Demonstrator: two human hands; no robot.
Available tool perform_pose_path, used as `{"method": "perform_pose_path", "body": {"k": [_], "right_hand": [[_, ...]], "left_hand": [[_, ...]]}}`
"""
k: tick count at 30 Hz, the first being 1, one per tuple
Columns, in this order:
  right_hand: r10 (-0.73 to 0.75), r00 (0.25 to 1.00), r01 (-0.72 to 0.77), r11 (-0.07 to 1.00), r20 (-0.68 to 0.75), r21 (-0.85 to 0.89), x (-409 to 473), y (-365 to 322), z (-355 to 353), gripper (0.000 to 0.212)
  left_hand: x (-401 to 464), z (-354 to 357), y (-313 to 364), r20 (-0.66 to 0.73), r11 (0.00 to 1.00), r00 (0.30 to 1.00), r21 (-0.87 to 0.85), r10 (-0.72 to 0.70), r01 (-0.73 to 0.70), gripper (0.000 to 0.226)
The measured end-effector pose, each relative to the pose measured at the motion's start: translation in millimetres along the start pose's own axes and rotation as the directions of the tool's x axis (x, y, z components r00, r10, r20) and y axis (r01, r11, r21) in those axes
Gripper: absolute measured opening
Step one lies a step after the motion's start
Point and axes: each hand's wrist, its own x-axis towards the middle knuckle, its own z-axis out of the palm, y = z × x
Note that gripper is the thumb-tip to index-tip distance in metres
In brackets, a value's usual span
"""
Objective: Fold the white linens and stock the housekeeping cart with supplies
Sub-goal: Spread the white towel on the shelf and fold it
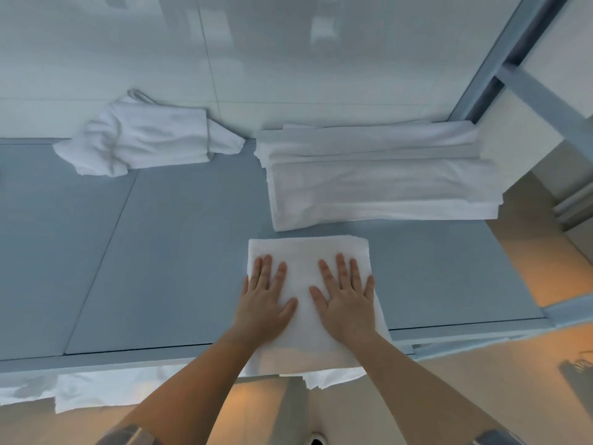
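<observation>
Item: folded white towel [308,252], lying on the grey-blue table [160,252] at its near edge, directly in front of the person, its near end overhanging the edge slightly. Hands: left hand [264,303] and right hand [348,303] both rest flat on the towel, side by side, fingers straight and slightly spread, gripping nothing. Step in hand, judged: smoothing or pressing the fold down on this piece, within the linen-folding part of the task; no cart is in view. Orientation: the towel's long axis appears to run from the person toward the far wall, though the near end is partly hidden by the forearms, so this is uncertain; the far edge lies square to the table edge. Next move, judged: either one more fold across the long axis, which calls for pinching the corners, or lifting the piece onto the stack of folded linens [378,178] just beyond it. Also present: a crumpled, unfolded towel [144,139] at far left, well apart from the stack.
</observation>
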Motion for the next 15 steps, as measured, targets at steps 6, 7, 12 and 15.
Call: {"method": "perform_pose_path", "body": {"k": [6, 7, 12, 15], "right_hand": [[0.265, 0.878, -0.095, 0.913, -0.399, 0.397, 11.8, 87.7, -43.1, 0.045], [0.353, 0.838, -0.131, 0.870, -0.415, 0.475, 20.7, 101.8, -52.3, 0.039], [0.404, 0.914, -0.263, 0.660, -0.037, 0.703, 64.9, 129.1, -75.7, 0.028], [0.326, 0.943, -0.237, 0.516, 0.067, 0.823, 72.1, 126.7, -75.9, 0.028]], "left_hand": [[20.0, 4.1, 81.5, -0.133, 0.975, 0.991, 0.224, 0.032, -0.001, 0.068], [25.0, 3.9, 93.8, -0.173, 0.972, 0.982, 0.232, 0.080, -0.039, 0.065], [40.7, 29.2, 120.9, -0.064, 0.951, 0.975, 0.242, 0.212, -0.191, 0.069], [40.5, 42.1, 117.7, -0.013, 0.946, 0.983, 0.274, 0.184, -0.174, 0.069]]}}
